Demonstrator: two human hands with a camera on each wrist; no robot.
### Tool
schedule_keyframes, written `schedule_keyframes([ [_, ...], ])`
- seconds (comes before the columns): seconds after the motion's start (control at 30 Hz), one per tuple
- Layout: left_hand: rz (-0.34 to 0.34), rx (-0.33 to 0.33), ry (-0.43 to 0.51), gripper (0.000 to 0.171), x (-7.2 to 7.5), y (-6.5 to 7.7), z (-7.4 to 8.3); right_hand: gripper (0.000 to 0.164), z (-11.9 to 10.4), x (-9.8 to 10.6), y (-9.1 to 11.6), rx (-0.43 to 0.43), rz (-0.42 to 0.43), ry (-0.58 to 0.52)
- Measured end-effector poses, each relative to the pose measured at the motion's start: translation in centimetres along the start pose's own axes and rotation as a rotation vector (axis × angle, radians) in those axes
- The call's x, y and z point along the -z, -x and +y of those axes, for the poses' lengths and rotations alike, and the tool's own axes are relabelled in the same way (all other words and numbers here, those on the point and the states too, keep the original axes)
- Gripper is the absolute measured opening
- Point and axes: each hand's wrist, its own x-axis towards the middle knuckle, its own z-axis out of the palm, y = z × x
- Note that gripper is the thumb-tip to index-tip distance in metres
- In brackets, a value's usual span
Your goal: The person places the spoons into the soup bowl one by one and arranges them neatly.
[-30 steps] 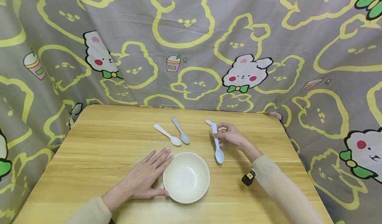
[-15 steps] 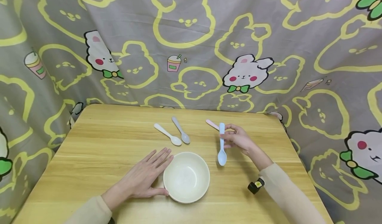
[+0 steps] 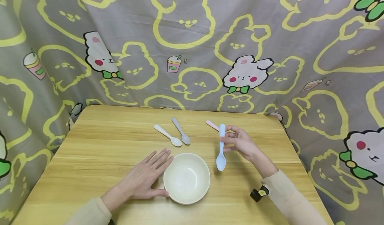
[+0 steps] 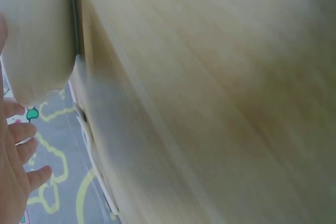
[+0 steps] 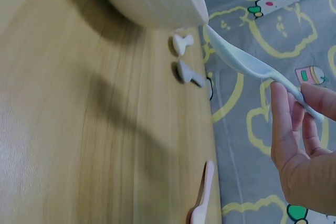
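Light blue, a plastic-looking spoon [image 3: 221, 147] hangs above the wood-grain table [image 3: 90, 145], pinched by the right hand [image 3: 242, 143], right of a cream bowl [image 3: 186, 178]. The left hand [image 3: 144, 178], fingers straight, lies beside the bowl. White [image 3: 176, 142], grey [image 3: 185, 139] and pink [image 3: 212, 125] spoons lie beyond.

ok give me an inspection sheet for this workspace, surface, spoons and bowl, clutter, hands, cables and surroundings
Surface: wood-grain tabletop, bare around the items.
Job's things: light blue spoon raised off the tabletop; cream bowl upright; white spoon, grey spoon and pink spoon lying farther back.
Clutter: nothing seen.
Hands: left hand spread beside the bowl, contact hard to tell; right hand pinches the light blue spoon's handle.
Cables: nothing seen.
Surroundings: grey cartoon-print curtain behind the tabletop and at both sides.
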Motion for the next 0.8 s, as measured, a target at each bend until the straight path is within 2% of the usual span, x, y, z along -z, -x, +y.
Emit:
schedule_keyframes([
  [0.27,0.007,0.000,-0.012,0.111,0.1,0.1,0.0,0.031,-1.0,-1.5,0.6,0.018,-0.018,-0.002],
  [0.57,-0.004,0.016,0.002,0.110,0.2,0.2,0.2,0.030,-1.4,-3.5,0.2,0.038,-0.043,0.004],
  [0.8,0.011,0.011,0.001,0.110,0.2,0.2,0.2,0.030,-1.6,-5.1,-0.3,0.042,-0.061,0.010],
])
